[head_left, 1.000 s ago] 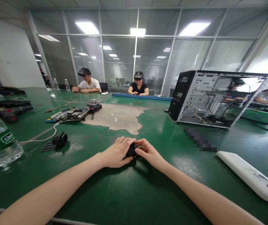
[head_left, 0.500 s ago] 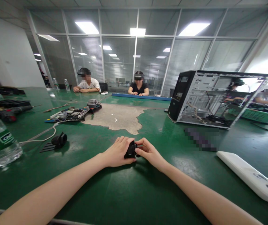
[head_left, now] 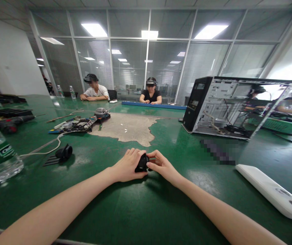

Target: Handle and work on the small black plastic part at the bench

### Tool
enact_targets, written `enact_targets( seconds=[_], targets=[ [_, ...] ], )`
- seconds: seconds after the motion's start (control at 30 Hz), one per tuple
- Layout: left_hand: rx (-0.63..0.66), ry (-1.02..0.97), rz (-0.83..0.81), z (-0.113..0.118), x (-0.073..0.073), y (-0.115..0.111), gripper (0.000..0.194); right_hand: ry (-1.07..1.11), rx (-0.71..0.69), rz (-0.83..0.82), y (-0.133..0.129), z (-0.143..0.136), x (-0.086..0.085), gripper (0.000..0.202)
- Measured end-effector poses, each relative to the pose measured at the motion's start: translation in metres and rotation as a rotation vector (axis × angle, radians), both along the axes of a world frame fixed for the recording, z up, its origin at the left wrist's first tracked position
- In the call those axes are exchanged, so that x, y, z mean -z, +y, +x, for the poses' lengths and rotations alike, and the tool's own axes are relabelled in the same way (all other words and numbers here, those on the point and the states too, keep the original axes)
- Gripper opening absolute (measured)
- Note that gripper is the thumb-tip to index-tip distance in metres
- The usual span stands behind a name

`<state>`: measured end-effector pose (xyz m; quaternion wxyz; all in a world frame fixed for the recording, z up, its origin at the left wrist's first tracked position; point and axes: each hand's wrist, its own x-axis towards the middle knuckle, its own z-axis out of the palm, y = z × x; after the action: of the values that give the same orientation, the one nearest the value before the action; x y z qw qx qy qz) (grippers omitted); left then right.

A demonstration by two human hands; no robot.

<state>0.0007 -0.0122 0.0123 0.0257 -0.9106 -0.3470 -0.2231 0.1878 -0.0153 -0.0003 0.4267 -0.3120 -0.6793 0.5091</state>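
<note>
A small black plastic part [head_left: 142, 163] is held between both hands just above or on the green tabletop [head_left: 135, 207]; its exact kind is not clear. My left hand [head_left: 129, 165] wraps round it from the left, with the thumb along its near side. From the right, my right hand [head_left: 161, 166] pinches its edge between thumb and fingers. Part of the piece is hidden by the fingers. To the left lies another black plastic piece [head_left: 64, 153] with a round collar and flat prongs.
A circuit board [head_left: 74, 125] lies at the left behind a white cable, near a water bottle [head_left: 0, 153] and a power drill [head_left: 13, 122]. An open computer case [head_left: 202, 105] stands at the right. A white power bank [head_left: 270, 192] lies at the near right. Two people sit across the table.
Almost nothing differs. Both hands keep the same grip on the black part, and the whole view has shifted very slightly.
</note>
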Motion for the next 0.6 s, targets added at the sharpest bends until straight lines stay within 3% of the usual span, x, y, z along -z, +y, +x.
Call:
enact_targets(
  seconds=[0.3, 0.47, 0.6],
  targets=[
    [0.015, -0.030, -0.010, 0.0000, 0.0013, 0.0026, 0.063, -0.056, 0.023, 0.004, 0.0021, 0.0002, 0.0016, 0.033],
    [0.010, -0.002, -0.001, -0.0002, 0.0004, 0.0025, 0.064, -0.032, -0.027, 0.024, -0.0004, 0.0009, -0.0012, 0.031],
    [0.006, -0.003, -0.002, 0.0000, 0.0001, 0.0021, 0.061, -0.024, 0.011, 0.014, -0.0005, 0.0000, 0.0010, 0.026]
  ],
)
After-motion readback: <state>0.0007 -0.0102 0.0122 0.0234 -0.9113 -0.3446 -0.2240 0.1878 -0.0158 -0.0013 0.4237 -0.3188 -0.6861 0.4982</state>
